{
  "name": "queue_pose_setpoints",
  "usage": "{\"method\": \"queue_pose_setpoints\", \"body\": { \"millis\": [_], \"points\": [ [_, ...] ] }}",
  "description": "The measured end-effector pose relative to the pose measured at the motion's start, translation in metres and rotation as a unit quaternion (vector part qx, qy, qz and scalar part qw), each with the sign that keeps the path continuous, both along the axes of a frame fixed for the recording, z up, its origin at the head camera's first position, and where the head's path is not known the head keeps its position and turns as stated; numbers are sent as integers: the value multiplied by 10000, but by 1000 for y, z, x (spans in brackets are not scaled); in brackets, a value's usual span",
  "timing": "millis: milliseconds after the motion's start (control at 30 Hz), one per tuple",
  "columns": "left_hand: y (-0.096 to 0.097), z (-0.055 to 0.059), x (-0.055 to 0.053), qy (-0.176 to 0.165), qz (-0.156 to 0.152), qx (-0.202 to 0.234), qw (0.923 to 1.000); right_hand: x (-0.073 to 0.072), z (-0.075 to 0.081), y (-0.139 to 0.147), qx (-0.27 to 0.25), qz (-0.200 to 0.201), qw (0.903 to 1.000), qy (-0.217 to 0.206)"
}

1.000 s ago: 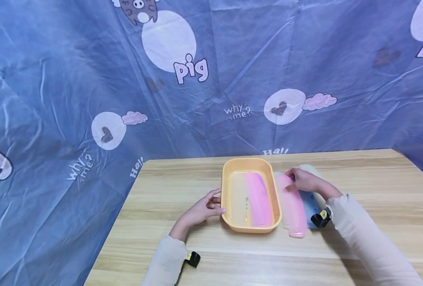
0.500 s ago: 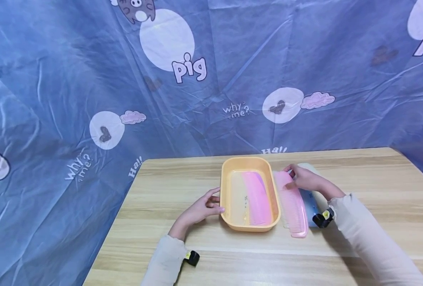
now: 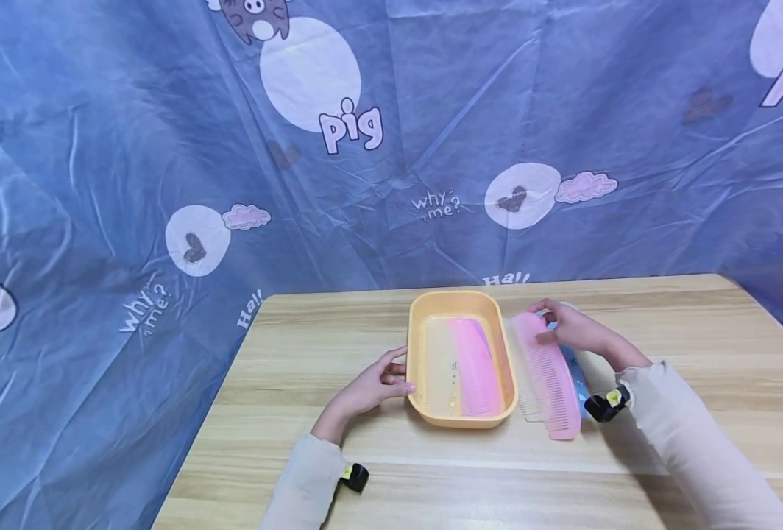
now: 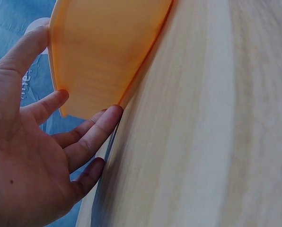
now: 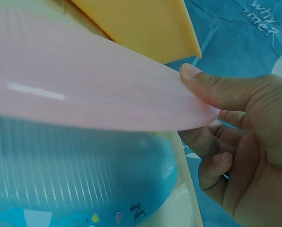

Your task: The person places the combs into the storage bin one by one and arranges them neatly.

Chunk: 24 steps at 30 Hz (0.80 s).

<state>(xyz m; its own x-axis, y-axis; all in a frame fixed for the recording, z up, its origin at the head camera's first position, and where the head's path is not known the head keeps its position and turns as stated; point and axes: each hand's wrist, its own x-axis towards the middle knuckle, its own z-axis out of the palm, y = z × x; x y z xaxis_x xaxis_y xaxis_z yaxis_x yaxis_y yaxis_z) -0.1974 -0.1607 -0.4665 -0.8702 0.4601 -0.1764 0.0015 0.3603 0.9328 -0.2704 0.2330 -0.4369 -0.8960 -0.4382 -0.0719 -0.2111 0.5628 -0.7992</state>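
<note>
My right hand [image 3: 573,330] pinches one end of a pink comb [image 3: 557,383] between thumb and fingers. In the right wrist view the comb [image 5: 98,94] slants over a blue comb [image 5: 79,175] with printed decorations. To the left stands a yellow-orange plastic tray [image 3: 454,423]. Inside it lie a pink comb [image 3: 474,372] and a cream comb [image 3: 439,368], with a purple edge showing beside the pink one. My left hand [image 3: 365,391] touches the tray's left side, its fingers spread; the left wrist view shows fingertips at the tray's wall [image 4: 103,52].
A pale, translucent comb [image 3: 530,405] lies between the tray and the held comb. Another pale comb [image 5: 176,208] shows beyond the blue one, mostly hidden in the head view. All stand on a wooden table [image 3: 431,478], with a printed blue cloth [image 3: 378,235] hanging behind it.
The pink comb in my right hand has shifted to the right, its near end covering more of the blue comb. My left hand and the tray stay about where they were.
</note>
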Motion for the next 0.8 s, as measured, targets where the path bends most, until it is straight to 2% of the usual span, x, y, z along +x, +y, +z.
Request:
{"method": "queue_pose_setpoints", "body": {
  "millis": [333, 800],
  "points": [
    [-1, -3, 0, 45, -27, 32, 10000, 6, 5, 6, -518, -27, 9984, -211],
    [-1, -5, -1, 55, -30, 27, 10000, 8, 26, 5, -1019, -407, 9925, -532]
  ]
}}
